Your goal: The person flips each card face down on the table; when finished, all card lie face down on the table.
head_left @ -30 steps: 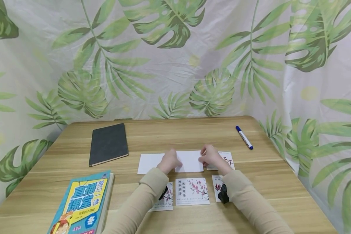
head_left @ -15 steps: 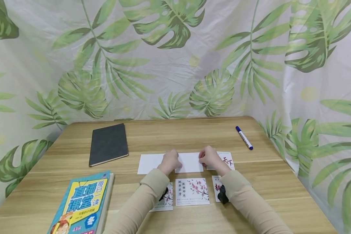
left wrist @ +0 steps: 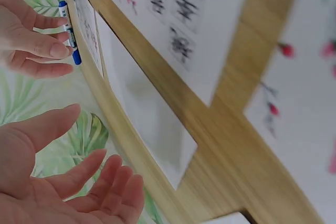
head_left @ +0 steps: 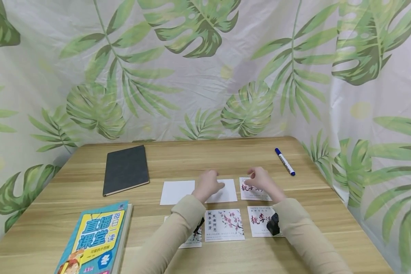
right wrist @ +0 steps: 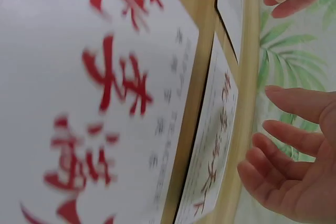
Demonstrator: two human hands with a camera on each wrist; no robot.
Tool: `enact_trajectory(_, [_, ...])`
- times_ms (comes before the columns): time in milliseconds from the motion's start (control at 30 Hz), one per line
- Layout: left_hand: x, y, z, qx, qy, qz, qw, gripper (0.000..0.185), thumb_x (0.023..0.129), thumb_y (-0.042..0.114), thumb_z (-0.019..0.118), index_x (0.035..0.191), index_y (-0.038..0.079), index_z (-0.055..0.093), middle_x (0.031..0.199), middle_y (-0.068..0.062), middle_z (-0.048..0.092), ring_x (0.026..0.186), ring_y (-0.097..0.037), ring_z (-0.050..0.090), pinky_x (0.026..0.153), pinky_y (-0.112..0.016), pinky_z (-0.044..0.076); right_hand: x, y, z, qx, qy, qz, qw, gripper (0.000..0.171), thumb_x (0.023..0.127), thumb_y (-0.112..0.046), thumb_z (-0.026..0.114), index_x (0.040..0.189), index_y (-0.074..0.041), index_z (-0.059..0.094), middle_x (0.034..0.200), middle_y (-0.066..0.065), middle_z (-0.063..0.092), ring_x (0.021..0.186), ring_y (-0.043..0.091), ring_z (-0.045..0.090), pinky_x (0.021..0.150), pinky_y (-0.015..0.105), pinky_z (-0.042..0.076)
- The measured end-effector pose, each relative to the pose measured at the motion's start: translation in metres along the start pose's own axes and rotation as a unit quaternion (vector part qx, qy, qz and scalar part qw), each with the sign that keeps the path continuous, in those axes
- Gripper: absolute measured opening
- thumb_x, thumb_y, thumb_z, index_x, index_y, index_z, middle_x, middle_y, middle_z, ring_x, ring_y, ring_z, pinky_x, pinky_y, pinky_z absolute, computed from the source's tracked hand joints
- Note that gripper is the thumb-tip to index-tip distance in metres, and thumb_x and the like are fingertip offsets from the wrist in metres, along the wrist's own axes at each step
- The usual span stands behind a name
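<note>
My left hand (head_left: 207,185) hovers over the left part of a blank white card (head_left: 227,191) in the back row, fingers relaxed and holding nothing. In the left wrist view that card (left wrist: 139,95) lies flat, apart from the hand. To the right, my right hand (head_left: 263,182) is above a card with red characters (head_left: 246,194); its fingers (right wrist: 273,156) are loosely bent and grip nothing. Another blank card (head_left: 176,192) lies at the back left. In the front row are two blossom cards, the middle one (head_left: 224,224) and one partly behind the left sleeve, plus a red-lettered card (head_left: 258,224).
A black notebook (head_left: 126,169) lies at the back left, with a thick blue and yellow book (head_left: 96,236) in front of it. A blue and white marker (head_left: 285,162) rests at the right. The wooden table (head_left: 205,156) meets a leaf-patterned curtain (head_left: 205,76) behind.
Both hands have let go of the middle blank card's edges and risen off it. They have shifted right, the right hand now over the red-lettered card. The card lies flat.
</note>
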State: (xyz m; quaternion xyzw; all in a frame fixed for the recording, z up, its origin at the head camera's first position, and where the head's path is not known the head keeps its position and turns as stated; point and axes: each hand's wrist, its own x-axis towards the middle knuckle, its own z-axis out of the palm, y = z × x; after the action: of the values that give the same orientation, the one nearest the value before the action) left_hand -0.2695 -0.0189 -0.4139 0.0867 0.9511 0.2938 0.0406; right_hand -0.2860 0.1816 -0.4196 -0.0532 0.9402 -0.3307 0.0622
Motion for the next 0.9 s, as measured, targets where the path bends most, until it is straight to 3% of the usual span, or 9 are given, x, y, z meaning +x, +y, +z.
enact_trajectory(100, [0.003, 0.008, 0.003, 0.002, -0.002, 0.013, 0.9999, 0.046, 0.081, 0.017, 0.071, 0.118, -0.007, 0.059, 0.119, -0.021, 0.061, 0.113, -0.036, 0.055, 0.099, -0.043, 0.044, -0.001, 0.011, -0.008, -0.002, -0.006, 0.010, 1.000, 0.052, 0.077, -0.012, 0.071, 0.121, 0.009, 0.053, 0.112, 0.028, 0.058, 0.099, 0.036, 0.057, 0.084, 0.044, 0.051])
enact_trajectory(267, [0.009, 0.021, 0.011, 0.024, -0.007, 0.022, 0.9994, 0.046, 0.081, 0.020, 0.071, 0.119, -0.003, 0.059, 0.118, -0.019, 0.062, 0.112, -0.035, 0.056, 0.096, -0.043, 0.046, -0.007, 0.030, -0.017, 0.002, -0.012, 0.029, 1.000, 0.058, 0.077, -0.012, 0.071, 0.125, 0.010, 0.048, 0.118, 0.032, 0.054, 0.104, 0.041, 0.054, 0.086, 0.048, 0.049])
enact_trajectory(533, [0.017, 0.040, 0.030, 0.045, -0.020, 0.022, 0.9985, 0.046, 0.083, 0.023, 0.070, 0.122, 0.002, 0.058, 0.121, -0.015, 0.060, 0.113, -0.031, 0.055, 0.094, -0.039, 0.048, -0.013, 0.053, -0.027, -0.032, -0.008, 0.030, 0.999, 0.060, 0.076, -0.013, 0.072, 0.123, 0.013, 0.047, 0.108, 0.031, 0.056, 0.094, 0.037, 0.055, 0.079, 0.044, 0.050])
enact_trajectory(900, [0.022, 0.054, 0.050, 0.080, -0.026, 0.044, 0.9955, 0.045, 0.082, 0.027, 0.072, 0.119, 0.004, 0.060, 0.121, -0.014, 0.056, 0.114, -0.030, 0.050, 0.095, -0.040, 0.046, -0.016, 0.064, -0.030, -0.051, -0.011, 0.025, 0.998, 0.057, 0.074, -0.017, 0.076, 0.115, 0.014, 0.050, 0.105, 0.031, 0.058, 0.094, 0.038, 0.057, 0.083, 0.047, 0.050])
